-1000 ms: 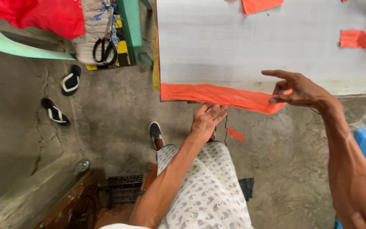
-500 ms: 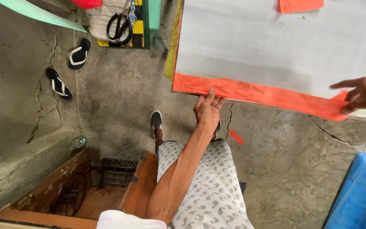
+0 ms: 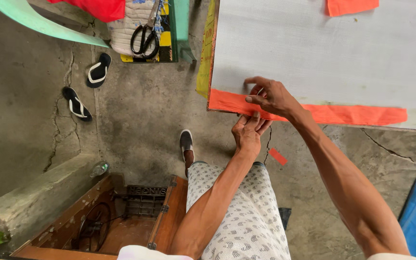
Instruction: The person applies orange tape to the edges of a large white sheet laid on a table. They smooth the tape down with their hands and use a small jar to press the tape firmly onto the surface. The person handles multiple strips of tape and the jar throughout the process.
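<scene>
Hands point(image 3: 258, 113) on orange strip point(image 3: 343, 114)

One camera only, worn on the person's head, looking steeply down past both forearms. It sits close above the fingers point(image 3: 258, 98), which work at the near edge of the table point(image 3: 314, 53). Below the fingers lies the concrete floor point(image 3: 136, 115), with the person's own legs nearest the lens.
</scene>
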